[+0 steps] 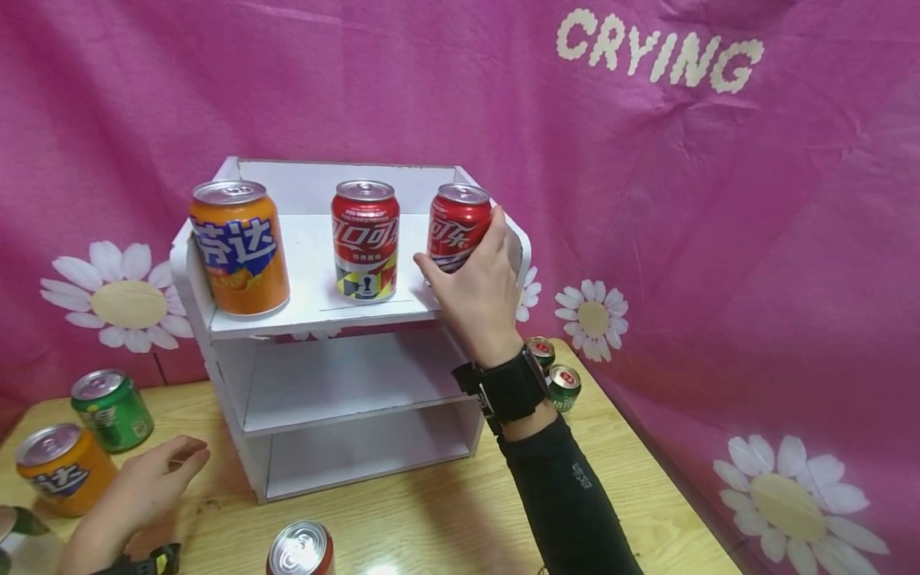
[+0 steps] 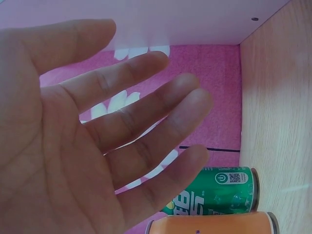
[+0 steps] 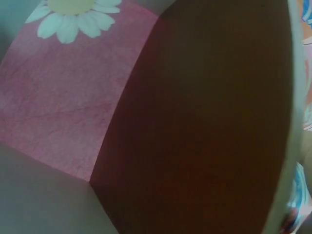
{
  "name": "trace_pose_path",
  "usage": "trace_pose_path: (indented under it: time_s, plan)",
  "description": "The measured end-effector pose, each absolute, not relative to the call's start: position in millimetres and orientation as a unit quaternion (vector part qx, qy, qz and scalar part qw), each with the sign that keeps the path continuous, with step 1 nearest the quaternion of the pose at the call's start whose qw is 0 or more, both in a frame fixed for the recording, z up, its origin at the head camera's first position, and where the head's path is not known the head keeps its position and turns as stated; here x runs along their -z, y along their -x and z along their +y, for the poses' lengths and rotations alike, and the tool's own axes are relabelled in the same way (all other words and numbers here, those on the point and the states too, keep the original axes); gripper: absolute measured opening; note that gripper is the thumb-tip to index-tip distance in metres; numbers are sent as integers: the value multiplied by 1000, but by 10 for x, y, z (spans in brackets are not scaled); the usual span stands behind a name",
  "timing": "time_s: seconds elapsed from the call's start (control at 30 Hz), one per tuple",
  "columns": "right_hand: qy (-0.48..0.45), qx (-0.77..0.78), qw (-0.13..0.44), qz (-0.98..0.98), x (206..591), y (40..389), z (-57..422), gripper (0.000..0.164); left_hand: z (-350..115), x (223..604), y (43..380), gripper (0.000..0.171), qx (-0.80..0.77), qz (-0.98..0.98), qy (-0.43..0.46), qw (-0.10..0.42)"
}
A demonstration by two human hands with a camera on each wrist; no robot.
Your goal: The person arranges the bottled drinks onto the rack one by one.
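My right hand (image 1: 477, 291) grips a red cola can (image 1: 458, 228) at the right end of the top shelf, thumb at its front left and fingers round its right side. A second red cola can (image 1: 365, 239) stands upright mid-shelf, and a larger orange soda can (image 1: 239, 247) at the left end. My left hand (image 1: 147, 487) hovers low beside the white shelf unit (image 1: 237, 431); the left wrist view shows its palm (image 2: 53, 146) bare with fingers spread and relaxed. Close to it stand an orange soda can (image 1: 63, 471) and a green can (image 1: 113, 411).
Another red-sided can (image 1: 302, 549) stands at the table's front, and a pale can (image 1: 25, 543) is cut off at lower left. Right of the unit are two dark green cans (image 1: 564, 387). The two lower shelves (image 1: 359, 383) are white. Behind hangs a pink flowered cloth (image 1: 683, 200).
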State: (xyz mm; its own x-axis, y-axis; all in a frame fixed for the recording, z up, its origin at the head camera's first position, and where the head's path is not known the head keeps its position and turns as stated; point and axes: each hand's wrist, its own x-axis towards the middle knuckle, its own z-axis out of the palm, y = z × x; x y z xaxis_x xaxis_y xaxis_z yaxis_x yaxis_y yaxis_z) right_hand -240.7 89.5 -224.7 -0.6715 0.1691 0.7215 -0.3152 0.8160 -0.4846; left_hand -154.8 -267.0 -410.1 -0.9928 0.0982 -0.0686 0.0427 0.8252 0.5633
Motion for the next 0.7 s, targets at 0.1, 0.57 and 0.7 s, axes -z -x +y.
trace_pose_path:
  time_s: [0.1,0.57,0.7]
  plan:
    - [-34,-293,409,-863,2253,2434,885,102,-2670,4109,1559,55,-295,953,-39,56]
    - [-39,-291,416,-861,2358,2447,874,98,-2642,4116,1600,54,-291,953,-36,74]
    - [-42,-302,403,-863,2374,2431,875,93,-2633,4132,1604,54,-290,953,-31,78]
